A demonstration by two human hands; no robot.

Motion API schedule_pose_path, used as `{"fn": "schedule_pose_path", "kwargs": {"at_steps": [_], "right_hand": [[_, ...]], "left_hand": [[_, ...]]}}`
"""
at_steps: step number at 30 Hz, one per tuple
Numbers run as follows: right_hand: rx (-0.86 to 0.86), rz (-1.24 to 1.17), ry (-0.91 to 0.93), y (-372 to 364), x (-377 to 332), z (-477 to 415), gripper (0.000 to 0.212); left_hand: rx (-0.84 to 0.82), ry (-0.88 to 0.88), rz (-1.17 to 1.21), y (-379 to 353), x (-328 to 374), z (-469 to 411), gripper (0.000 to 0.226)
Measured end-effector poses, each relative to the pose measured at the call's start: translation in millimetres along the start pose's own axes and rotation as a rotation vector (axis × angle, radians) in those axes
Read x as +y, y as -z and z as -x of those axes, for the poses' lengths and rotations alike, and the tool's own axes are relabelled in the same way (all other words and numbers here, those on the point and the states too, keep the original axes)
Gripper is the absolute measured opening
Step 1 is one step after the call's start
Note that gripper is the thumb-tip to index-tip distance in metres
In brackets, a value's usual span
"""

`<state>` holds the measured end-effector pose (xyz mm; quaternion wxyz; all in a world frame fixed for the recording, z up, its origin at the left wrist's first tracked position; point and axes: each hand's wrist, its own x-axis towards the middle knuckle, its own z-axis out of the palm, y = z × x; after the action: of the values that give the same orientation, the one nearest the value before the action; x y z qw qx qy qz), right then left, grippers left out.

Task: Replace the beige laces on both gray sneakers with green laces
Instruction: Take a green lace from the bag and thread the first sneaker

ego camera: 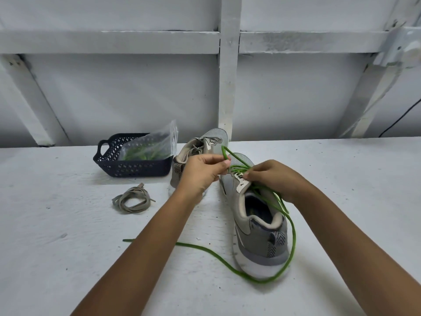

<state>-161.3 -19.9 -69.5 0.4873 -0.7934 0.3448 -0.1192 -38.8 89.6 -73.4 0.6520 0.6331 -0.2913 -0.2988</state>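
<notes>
Tabletop [68,224], white and rough, fills the lower half of my view and carries everything. Right of centre lies the near gray sneaker [257,224], heel toward me, with the green lace [294,236] crossing its front eyelets. The far sneaker [214,137] sits just above it at mid-frame, beige lacing in place as far as I can tell. Left of that, the dark basket [127,166] holds a clear bag [155,144] with more green inside. The left hand [202,172] pinches one run of the lace just above the toe, lifted into a loop, and the right hand [271,176] pinches the lace at the eyelet row. The long tail sweeps round the heel and off toward lower left. The removed beige lace [132,199] lies coiled below the basket. To do this crossing well, I would draw the slack through evenly, brace the eyelet flap with the right fingers, lead with the tip rather than the soft cord, and watch that the tail does not snag under the sole.
</notes>
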Motion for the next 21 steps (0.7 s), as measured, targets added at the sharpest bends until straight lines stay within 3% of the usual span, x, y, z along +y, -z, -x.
{"fn": "schedule_pose_path", "kwargs": {"at_steps": [2, 6, 21], "right_hand": [[0.001, -0.175, -0.003, -2.0, 8.2, 0.8, 0.015], [-0.003, -0.291, 0.0, -6.0, 13.8, -0.6, 0.015], [0.028, -0.322, 0.009, -8.6, 16.2, 3.4, 0.017]], "left_hand": [[0.013, -0.032, -0.009, -5.6, -4.9, 0.7, 0.012], [0.027, -0.073, -0.039, -12.5, -16.8, -0.9, 0.012], [0.055, -0.174, -0.019, -16.9, -31.6, -3.5, 0.016]]}}
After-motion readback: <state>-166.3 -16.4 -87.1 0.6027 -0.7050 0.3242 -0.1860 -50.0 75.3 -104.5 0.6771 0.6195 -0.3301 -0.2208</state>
